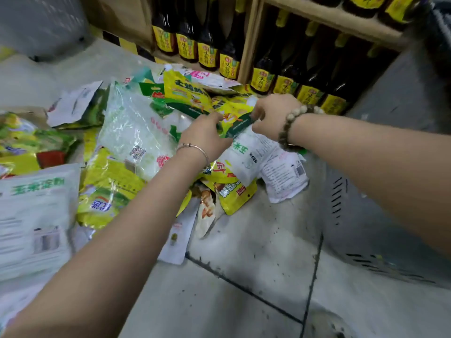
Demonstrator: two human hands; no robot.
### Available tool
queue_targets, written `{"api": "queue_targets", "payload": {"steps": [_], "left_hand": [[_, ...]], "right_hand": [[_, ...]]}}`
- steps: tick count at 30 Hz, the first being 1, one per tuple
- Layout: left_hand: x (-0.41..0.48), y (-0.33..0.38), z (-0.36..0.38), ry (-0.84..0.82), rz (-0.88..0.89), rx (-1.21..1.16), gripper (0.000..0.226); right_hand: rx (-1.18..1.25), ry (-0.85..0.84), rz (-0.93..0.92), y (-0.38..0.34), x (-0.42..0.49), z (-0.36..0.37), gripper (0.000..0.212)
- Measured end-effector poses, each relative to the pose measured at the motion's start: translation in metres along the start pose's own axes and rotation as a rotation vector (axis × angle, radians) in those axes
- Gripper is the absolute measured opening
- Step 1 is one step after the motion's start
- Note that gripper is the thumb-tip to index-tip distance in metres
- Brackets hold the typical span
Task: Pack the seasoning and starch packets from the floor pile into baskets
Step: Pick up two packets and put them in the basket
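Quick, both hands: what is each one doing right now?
Left hand: closed, grip on the yellow-and-green seasoning packet.
Right hand: closed, pinching the same packet's other end.

Packet pile (pixel 136 147) on floor (pixel 244 276) (left), bottles (pixel 210 54) behind, basket (pixel 380 215) right.

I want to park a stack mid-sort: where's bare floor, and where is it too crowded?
Bare floor tiles lie in the foreground, between the packet pile and the grey basket on the right. The pile is crowded back to the bottle shelf; left hand and right hand grip a yellow packet there.
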State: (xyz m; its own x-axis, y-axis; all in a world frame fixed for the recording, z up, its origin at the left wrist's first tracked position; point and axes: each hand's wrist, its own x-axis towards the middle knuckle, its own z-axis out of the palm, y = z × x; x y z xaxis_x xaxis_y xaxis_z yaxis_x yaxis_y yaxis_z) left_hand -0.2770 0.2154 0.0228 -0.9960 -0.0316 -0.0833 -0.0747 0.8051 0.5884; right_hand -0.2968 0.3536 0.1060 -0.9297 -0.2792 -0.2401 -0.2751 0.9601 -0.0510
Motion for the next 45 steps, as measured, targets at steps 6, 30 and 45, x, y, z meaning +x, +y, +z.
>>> {"api": "queue_targets", "payload": {"steps": [6,30,45], "left_hand": [[0.011,0.006,0.011,-0.046,0.034,-0.045,0.058],[0.022,-0.02,0.049,-0.085,0.015,-0.378,0.06],[0.01,-0.035,0.047,-0.062,-0.007,-0.517,0.049]], "right_hand": [[-0.027,-0.142,0.168,0.037,0.015,0.054,0.033],[0.649,0.432,0.685,0.125,0.128,0.169,0.051],[0.897,0.896,0.514,0.097,0.115,0.124,0.031]]}}
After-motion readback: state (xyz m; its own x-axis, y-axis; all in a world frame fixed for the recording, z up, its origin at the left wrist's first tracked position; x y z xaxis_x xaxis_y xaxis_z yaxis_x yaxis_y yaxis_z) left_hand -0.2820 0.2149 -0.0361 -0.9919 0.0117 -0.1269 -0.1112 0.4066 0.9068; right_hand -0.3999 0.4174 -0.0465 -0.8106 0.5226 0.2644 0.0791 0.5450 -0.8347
